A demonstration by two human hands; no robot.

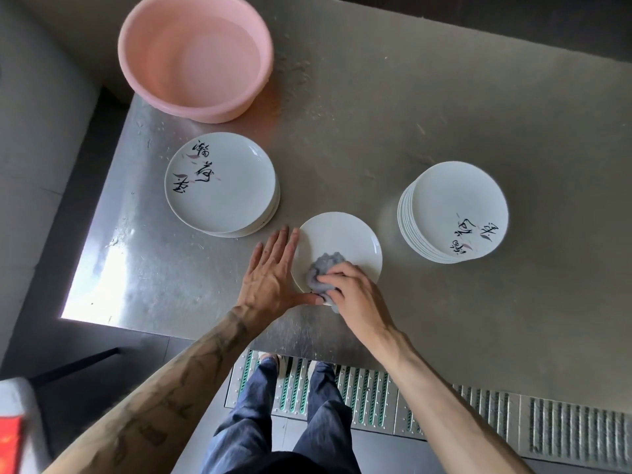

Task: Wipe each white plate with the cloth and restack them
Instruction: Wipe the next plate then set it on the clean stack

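right hand (355, 292) pressing cloth (323, 270) on plate (345, 241) — left hand (273, 268) steadying rim

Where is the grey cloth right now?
In the head view, the grey cloth lies on the lone centre plate, gripped by the right hand, beside the left hand.

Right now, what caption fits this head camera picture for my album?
Right hand wipes a white plate with a grey cloth, left hand steadying its rim.
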